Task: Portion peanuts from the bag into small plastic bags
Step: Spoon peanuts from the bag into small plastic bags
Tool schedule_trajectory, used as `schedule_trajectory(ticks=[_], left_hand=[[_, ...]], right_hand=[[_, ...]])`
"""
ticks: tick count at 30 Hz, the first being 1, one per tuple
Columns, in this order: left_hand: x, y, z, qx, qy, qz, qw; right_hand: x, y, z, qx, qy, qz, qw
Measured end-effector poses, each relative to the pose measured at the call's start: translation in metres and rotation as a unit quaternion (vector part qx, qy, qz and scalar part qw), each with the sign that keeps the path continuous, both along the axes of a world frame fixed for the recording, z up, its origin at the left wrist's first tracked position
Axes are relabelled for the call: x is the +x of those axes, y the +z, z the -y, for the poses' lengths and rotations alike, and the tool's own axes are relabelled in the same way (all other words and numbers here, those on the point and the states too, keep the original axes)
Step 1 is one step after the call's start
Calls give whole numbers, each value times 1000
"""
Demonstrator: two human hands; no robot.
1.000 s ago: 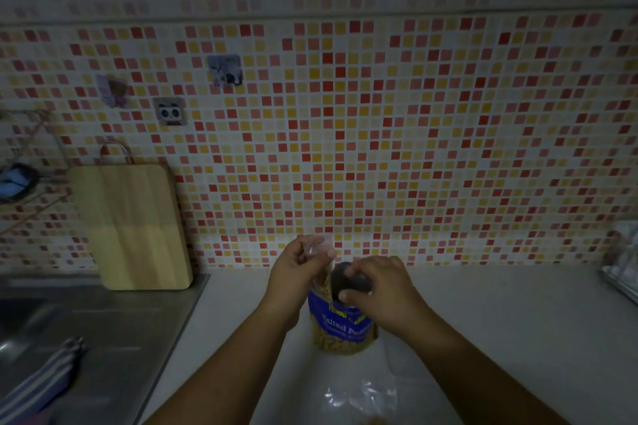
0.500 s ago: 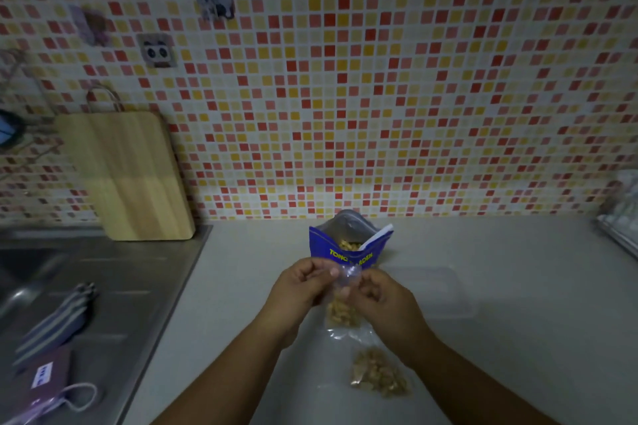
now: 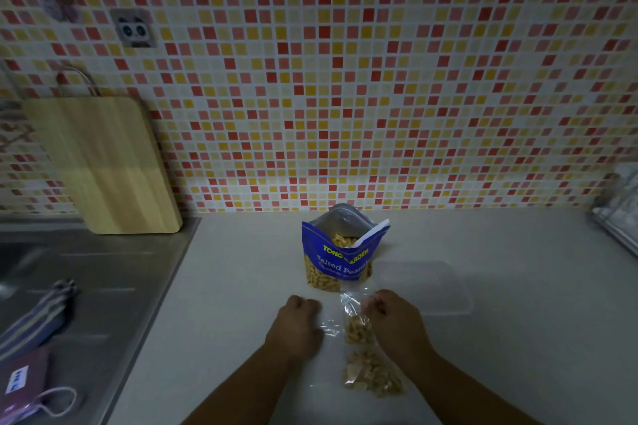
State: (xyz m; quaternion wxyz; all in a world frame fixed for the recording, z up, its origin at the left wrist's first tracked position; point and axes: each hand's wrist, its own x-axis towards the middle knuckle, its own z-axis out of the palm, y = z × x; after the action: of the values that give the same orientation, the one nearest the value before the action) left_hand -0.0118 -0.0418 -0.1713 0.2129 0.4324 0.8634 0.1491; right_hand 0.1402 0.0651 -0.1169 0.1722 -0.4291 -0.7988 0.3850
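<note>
Blue peanut bag [image 3: 340,260] stands upright on the pale counter [image 3: 518,321], mouth torn open, peanuts visible inside, near the tiled wall [image 3: 379,97].

Right hand [image 3: 393,321] is just in front of it, fingers curled, pinching the neck of a small plastic bag [image 3: 357,329]. The peanuts sit in the bag's lower half, to the left of and below the pinch, and the crumpled clear top rises above the fingers.

Left hand [image 3: 297,324] is knuckles-up on the counter with fingers curled under, beside loose clear film. Cannot tell whether it grips any of it.

Second small bag [image 3: 373,373], filled, lies flat just nearer the person, between the forearms.

Clear lid [image 3: 431,286] lies flat to the right of the peanut bag. Wooden cutting board [image 3: 103,166] leans on the wall at left, and a striped cloth [image 3: 38,317] lies on the steel drainboard [image 3: 114,269].
</note>
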Motion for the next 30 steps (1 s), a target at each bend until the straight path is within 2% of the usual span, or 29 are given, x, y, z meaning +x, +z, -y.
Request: schedule_trajectory(ticks=[4,7,10,13,15,18,21,24,27,30], left_hand=[[-9,2,0,9,-14,15,1000],[-18,11,7,10,29,25,999],[-28,20,16,34,74,6,997],[-37,26,23,67,118,44,990],[-39,33,24,99,145,74,982],[-38,43,24,155,185,112,964],[-37,52,28,211,210,191,935],[-37,64,31,239,201,242,919],[-30,79,32,218,135,290,922],[-22,93,29,213,64,326,919]], right_hand=[[-7,-12,4,-32,-4,8,999],[-13,-21,13,-36,11,32,999],[-20,-32,21,17,46,78,996],[-22,-36,30,142,63,138,978],[-22,-35,36,193,78,162,965],[-21,-43,35,226,76,190,952],[-18,-46,31,232,86,194,949],[-16,-39,29,210,71,143,965],[-18,-17,29,108,78,15,991],[-20,11,29,25,100,-45,994]])
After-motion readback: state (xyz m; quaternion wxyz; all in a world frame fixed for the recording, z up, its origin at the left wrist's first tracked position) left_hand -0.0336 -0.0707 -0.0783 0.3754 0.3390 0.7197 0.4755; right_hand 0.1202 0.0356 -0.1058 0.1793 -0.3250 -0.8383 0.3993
